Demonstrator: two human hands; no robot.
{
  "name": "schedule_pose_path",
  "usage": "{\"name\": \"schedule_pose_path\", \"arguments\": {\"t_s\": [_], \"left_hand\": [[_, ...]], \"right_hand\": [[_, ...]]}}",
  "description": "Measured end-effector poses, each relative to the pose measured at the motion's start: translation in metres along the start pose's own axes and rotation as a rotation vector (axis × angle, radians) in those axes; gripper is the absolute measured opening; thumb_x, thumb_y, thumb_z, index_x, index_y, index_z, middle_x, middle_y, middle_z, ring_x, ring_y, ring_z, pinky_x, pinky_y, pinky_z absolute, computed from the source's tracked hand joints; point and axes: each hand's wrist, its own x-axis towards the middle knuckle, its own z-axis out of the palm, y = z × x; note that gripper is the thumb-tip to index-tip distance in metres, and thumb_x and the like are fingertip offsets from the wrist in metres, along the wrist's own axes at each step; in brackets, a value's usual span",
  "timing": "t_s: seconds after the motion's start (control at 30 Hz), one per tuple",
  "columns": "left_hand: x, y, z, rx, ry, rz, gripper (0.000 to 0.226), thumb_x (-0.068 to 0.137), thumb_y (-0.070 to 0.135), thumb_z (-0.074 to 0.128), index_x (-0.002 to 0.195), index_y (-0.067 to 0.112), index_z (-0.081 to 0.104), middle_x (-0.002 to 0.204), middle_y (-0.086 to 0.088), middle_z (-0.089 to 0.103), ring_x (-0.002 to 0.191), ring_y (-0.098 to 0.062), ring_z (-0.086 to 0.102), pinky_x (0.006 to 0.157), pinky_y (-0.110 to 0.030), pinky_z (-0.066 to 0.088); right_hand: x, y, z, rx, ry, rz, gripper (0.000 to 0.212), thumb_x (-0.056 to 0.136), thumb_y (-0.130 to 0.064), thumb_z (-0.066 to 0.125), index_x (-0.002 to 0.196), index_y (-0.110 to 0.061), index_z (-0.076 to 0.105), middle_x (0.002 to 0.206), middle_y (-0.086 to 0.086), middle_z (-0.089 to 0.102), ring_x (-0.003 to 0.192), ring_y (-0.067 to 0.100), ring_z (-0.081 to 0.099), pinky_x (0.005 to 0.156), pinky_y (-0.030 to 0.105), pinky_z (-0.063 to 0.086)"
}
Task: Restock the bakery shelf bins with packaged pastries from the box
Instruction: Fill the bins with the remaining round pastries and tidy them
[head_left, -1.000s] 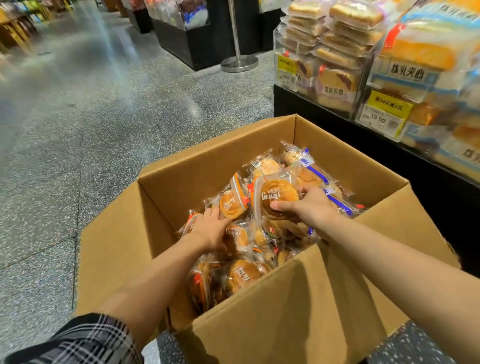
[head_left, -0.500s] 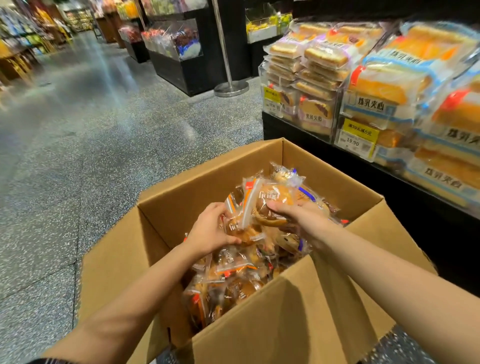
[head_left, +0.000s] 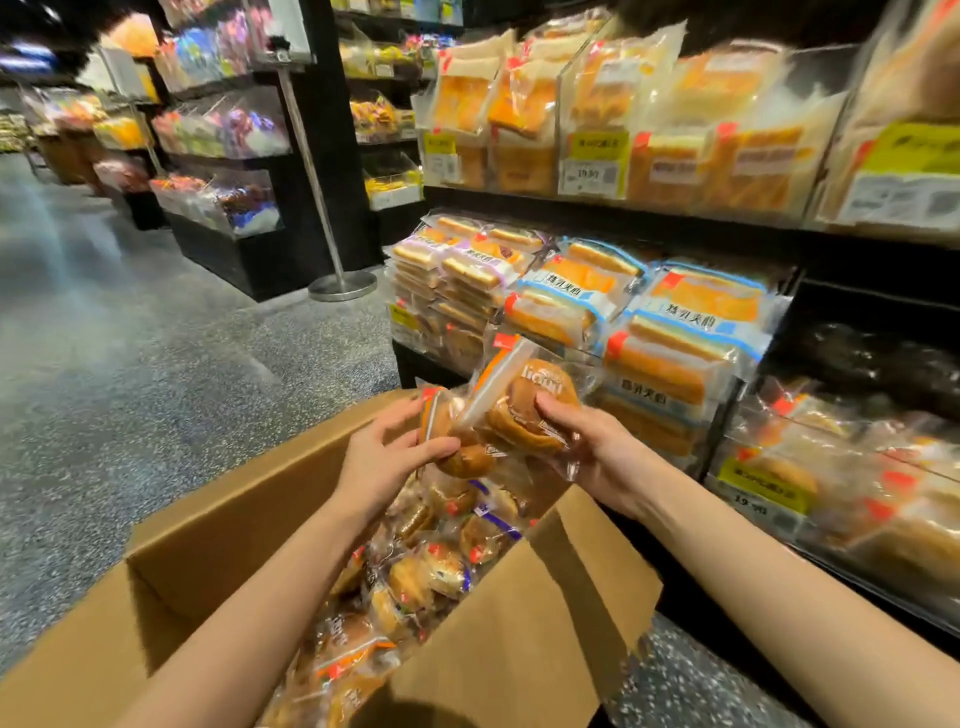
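Holding two packaged pastries above the open box (head_left: 249, 525), both hands sat at mid-frame. Right hand (head_left: 597, 457) gripped the larger pastry pack (head_left: 524, 410), thumb pressed on top of the brown bun, fingers curled under the wrapper; pack had an orange-and-white strip w/ white lettering, tilted up toward the shelf. Left hand (head_left: 382, 457) pinched a smaller pastry pack (head_left: 457, 447) btwn thumb and fingers, just beside and touching the right one. Both packs were lifted clear of the heap of wrapped pastries (head_left: 415, 571) in the box, lower centre of frame. Box flaps stood open; near flap (head_left: 524, 623) ran across the lower centre.

Right half of frame: shelf bins (head_left: 649, 332) stacked w/ sliced cake packs in blue-trimmed wrappers, clear-fronted bins above w/ yellow price tags (head_left: 592, 156), text too blurred to read. Lower right bin (head_left: 831, 467) held more wrapped goods, blurred. Upper left: speckled grey floor (head_left: 130, 364), a metal pole stand (head_left: 340, 286), more display racks (head_left: 223, 156) behind.
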Motion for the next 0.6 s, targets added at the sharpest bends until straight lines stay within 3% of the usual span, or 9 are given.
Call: {"name": "schedule_pose_path", "arguments": {"t_s": [0.1,0.17,0.23,0.33,0.4,0.43,0.47,0.53,0.6], "left_hand": [[0.003,0.02,0.045,-0.09,-0.122,0.027,0.068,0.08,0.007,0.069,0.137,0.034,0.043,0.105,0.005,0.072,0.094,-0.012,0.068,0.081,-0.035,0.057],[0.002,0.033,0.079,-0.165,-0.205,0.01,0.074,0.086,0.008,0.064,0.144,0.04,0.031,0.105,0.012,0.071,0.099,-0.016,0.067,0.074,-0.037,0.06],[0.001,0.04,0.114,-0.234,-0.202,0.011,0.08,0.084,0.005,0.067,0.145,0.038,0.028,0.102,0.01,0.072,0.099,-0.019,0.067,0.077,-0.042,0.058],[-0.006,0.038,0.161,-0.356,-0.179,-0.05,0.06,0.081,0.0,0.069,0.134,0.017,0.044,0.088,0.004,0.074,0.08,-0.016,0.071,0.075,-0.035,0.059],[-0.011,0.03,0.184,-0.409,-0.204,-0.091,0.037,0.081,0.0,0.068,0.114,0.009,0.054,0.08,0.002,0.074,0.069,-0.014,0.071,0.064,-0.026,0.057],[-0.011,0.026,0.193,-0.422,-0.208,-0.101,0.034,0.079,0.0,0.069,0.109,0.009,0.056,0.082,0.0,0.074,0.072,-0.015,0.071,0.067,-0.026,0.057],[-0.01,0.022,0.2,-0.411,-0.205,-0.097,0.037,0.075,0.001,0.073,0.107,0.009,0.057,0.089,-0.003,0.074,0.081,-0.018,0.071,0.075,-0.03,0.058],[-0.007,0.016,0.209,-0.378,-0.188,-0.059,0.054,0.065,0.004,0.083,0.113,0.011,0.059,0.107,-0.008,0.071,0.101,-0.024,0.067,0.092,-0.037,0.052],[-0.004,0.011,0.213,-0.428,-0.14,-0.067,0.062,0.064,0.003,0.083,0.12,0.012,0.059,0.114,-0.009,0.068,0.108,-0.024,0.064,0.096,-0.037,0.05]], "right_hand": [[-0.021,-0.026,-0.016,0.021,0.028,-0.073,0.082,0.063,-0.041,0.082,0.127,0.001,0.054,0.123,0.022,0.062,0.111,0.034,0.06,0.092,0.036,0.048],[-0.036,-0.041,-0.032,0.059,0.077,-0.106,0.085,0.062,-0.036,0.085,0.128,0.006,0.052,0.124,0.028,0.058,0.111,0.042,0.055,0.098,0.041,0.042],[-0.051,-0.053,-0.052,0.061,0.108,-0.154,0.092,0.05,-0.039,0.092,0.12,0.008,0.055,0.102,0.024,0.06,0.085,0.038,0.053,0.079,0.035,0.04],[-0.08,-0.076,-0.081,-0.035,0.134,-0.179,0.051,0.061,-0.039,0.084,0.087,-0.003,0.059,0.057,0.001,0.055,0.048,0.012,0.042,0.055,0.023,0.031],[-0.097,-0.09,-0.101,-0.118,0.25,-0.231,0.039,0.071,-0.033,0.073,0.091,-0.001,0.061,0.073,0.008,0.06,0.06,0.017,0.05,0.065,0.031,0.052],[-0.102,-0.095,-0.113,-0.166,0.326,-0.272,0.045,0.07,-0.033,0.074,0.095,0.003,0.062,0.085,0.013,0.057,0.071,0.022,0.047,0.078,0.043,0.053],[-0.106,-0.1,-0.123,-0.211,0.414,-0.31,0.048,0.067,-0.033,0.076,0.094,0.004,0.062,0.086,0.014,0.053,0.072,0.023,0.043,0.077,0.044,0.052],[-0.11,-0.106,-0.142,-0.292,0.613,-0.366,0.035,0.064,-0.03,0.076,0.087,-0.006,0.064,0.076,0.008,0.053,0.054,0.013,0.043,0.053,0.025,0.04],[-0.111,-0.111,-0.163,-0.333,0.788,-0.393,0.028,0.072,-0.021,0.077,0.095,-0.009,0.065,0.079,0.005,0.061,0.053,0.007,0.052,0.049,0.019,0.04]]}}
